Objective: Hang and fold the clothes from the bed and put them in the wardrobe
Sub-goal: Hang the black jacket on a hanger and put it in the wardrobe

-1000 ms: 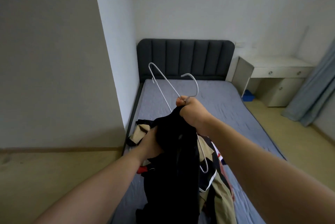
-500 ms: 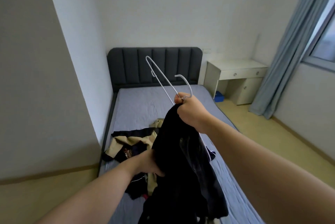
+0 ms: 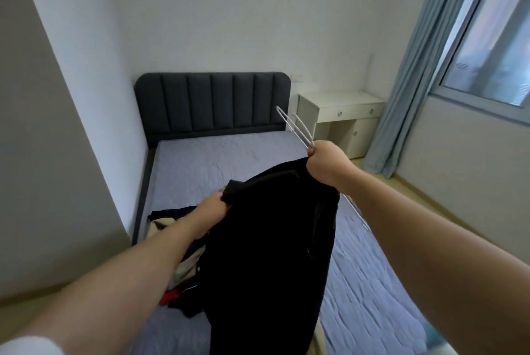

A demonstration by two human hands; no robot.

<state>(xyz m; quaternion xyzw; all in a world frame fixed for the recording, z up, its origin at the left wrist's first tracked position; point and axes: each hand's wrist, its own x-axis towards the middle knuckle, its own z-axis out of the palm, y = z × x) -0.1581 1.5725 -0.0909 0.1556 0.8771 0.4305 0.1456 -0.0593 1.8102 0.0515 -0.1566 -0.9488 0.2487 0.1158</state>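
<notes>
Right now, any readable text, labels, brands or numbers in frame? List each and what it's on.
None can be read.
No print or tag shows on the black garment.
The hanger is bare wire, unmarked.
The clothes pile on the bed shows coloured patches, too blurred to tell any lettering.
The desk has plain drawers and no label.

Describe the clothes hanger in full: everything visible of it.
The hanger is thin pale wire, metal by its look, seen almost edge-on. The right hand grips it in the air over the bed. One part juts up and away from the fist; another shows below the wrist, slanting down. The black garment hides its middle; whether it is threaded on cannot be told.
</notes>
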